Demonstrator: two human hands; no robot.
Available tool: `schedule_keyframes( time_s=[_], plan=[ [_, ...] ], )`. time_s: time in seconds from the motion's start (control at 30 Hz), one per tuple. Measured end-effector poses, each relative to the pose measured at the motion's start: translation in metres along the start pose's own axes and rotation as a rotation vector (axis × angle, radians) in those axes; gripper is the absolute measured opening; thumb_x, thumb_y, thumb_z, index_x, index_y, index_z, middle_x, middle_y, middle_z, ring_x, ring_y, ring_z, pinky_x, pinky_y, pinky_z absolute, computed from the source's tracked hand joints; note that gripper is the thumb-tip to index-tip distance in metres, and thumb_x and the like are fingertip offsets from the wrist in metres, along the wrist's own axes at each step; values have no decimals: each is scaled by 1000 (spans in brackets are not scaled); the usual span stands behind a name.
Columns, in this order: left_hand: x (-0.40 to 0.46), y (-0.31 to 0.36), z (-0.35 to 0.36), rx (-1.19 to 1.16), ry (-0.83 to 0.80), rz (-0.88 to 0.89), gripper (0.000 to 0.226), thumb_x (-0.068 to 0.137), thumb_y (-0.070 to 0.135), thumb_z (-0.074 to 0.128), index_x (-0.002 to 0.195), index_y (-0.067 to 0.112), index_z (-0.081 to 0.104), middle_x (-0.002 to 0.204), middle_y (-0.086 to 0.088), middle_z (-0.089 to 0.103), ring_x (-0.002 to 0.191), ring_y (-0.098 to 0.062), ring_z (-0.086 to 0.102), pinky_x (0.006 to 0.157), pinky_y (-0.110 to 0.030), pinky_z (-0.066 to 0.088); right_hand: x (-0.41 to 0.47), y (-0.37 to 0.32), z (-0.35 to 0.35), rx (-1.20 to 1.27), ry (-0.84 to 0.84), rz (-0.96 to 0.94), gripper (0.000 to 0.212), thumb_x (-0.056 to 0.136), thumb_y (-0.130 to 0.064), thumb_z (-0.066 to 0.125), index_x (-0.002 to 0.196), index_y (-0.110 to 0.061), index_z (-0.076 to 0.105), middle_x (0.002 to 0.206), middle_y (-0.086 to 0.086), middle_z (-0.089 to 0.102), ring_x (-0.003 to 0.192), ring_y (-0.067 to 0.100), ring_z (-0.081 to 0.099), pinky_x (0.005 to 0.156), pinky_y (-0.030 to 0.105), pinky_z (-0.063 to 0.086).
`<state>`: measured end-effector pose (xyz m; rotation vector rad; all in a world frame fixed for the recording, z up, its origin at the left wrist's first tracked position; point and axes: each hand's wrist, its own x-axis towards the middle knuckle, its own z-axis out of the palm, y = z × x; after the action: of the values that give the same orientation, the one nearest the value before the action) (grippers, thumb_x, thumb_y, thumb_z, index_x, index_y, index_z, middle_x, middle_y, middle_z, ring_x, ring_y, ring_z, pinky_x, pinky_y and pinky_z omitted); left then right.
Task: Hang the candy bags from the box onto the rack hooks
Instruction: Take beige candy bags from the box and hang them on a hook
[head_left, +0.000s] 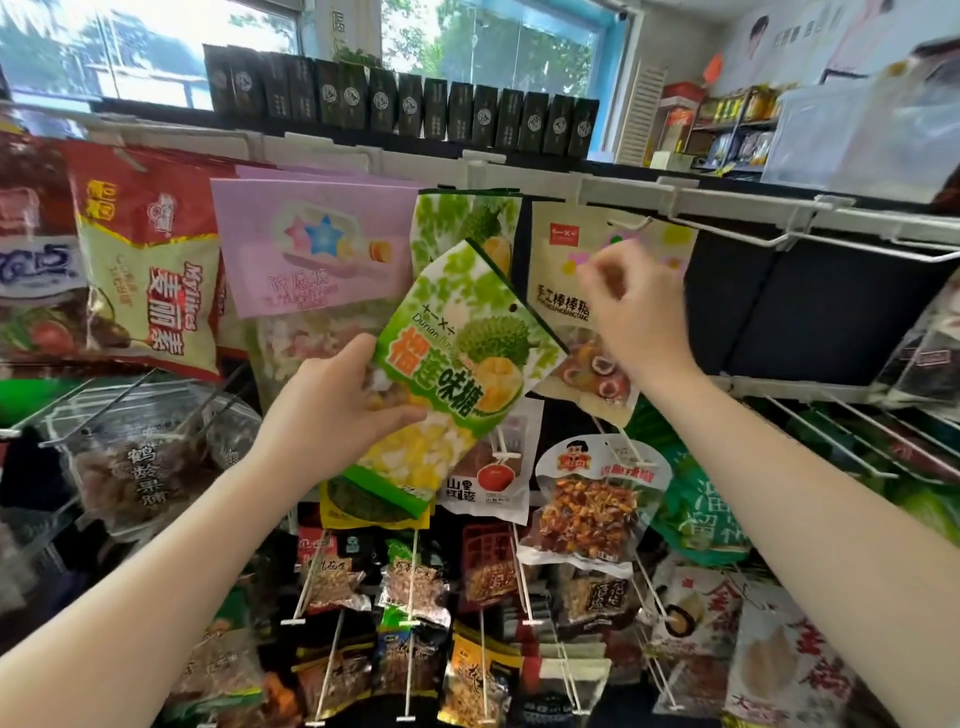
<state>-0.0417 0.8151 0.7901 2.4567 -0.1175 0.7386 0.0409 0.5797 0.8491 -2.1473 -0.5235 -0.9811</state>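
Both hands are raised in front of the rack. Left hand (332, 400) grips the green durian bag (447, 374) by its lower left edge, thumb on the front and fingers behind, holding it tilted with its top leaning to the right. Right hand (631, 312) is blurred, its fingers loosely curled near the top of the beige lollipop bag (563, 291); whether it is holding anything cannot be told.

Across the upper part runs the white rack rail (727, 200), with bare wire hooks (857, 244) on its right side against a dark panel. On the shelf above stands a row of dark boxes (405, 101) before the windows.

Hanging from the rail, from the left: a red and cream bag (150, 260), a pink bag (306, 244) with stars, a second durian bag (467, 218) directly behind the held one, then the lollipop bag just beside it. The held bag's small hang hole sits near its top right edge, well below the hook.

Lower down, smaller snack packs hang on rows of white pegs (413, 587), among them a clear pack of reddish-brown snacks (592, 509) and a white hawthorn pack (493, 478) partly hidden behind the held bag.
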Motion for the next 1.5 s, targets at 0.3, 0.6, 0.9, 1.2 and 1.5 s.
schedule_keyframes(
  time_s=[0.3, 0.6, 0.9, 1.2, 1.5],
  plan=[
    [1, 0, 9, -281, 47, 25, 47, 69, 34, 78, 103, 11, 54, 86, 17, 63, 70, 10, 57, 58, -2, 41, 10, -32, 9, 37, -327, -49, 16, 87, -24, 60, 84, -9, 62, 84, 13, 65, 77, 25, 58, 70, 36, 45],
    [19, -16, 23, -27, -247, -31, 55, 76, 50, 66, 106, 13, 39, 79, 4, 56, 68, -16, 56, 57, -31, 47, 44, -53, 19, -2, -283, -38, 17, 86, -26, 62, 89, -12, 69, 91, 8, 71, 88, 26, 64, 83, 46, 50],
    [34, -28, 19, 5, -114, -34, 56, 75, 53, 66, 108, 15, 42, 67, 11, 42, 65, -16, 47, 48, -26, 32, 63, -67, 36, 74, -195, 6, 15, 85, -23, 62, 82, -10, 67, 83, 6, 67, 83, 23, 64, 82, 44, 52],
    [43, -35, 16, 53, -125, -24, 51, 76, 54, 64, 103, 18, 39, 64, 9, 45, 59, -17, 49, 47, -29, 35, 66, -71, 35, 451, -310, 297, 22, 83, -9, 58, 62, -14, 58, 70, 5, 60, 73, 22, 58, 83, 42, 50],
    [44, -40, 13, 9, -108, -11, 48, 76, 51, 65, 101, 20, 39, 63, 4, 48, 54, -10, 45, 46, -27, 32, 79, -66, 37, 556, -369, 406, 17, 78, -14, 66, 62, -17, 61, 72, 5, 66, 80, 26, 65, 80, 41, 54]
  ],
)
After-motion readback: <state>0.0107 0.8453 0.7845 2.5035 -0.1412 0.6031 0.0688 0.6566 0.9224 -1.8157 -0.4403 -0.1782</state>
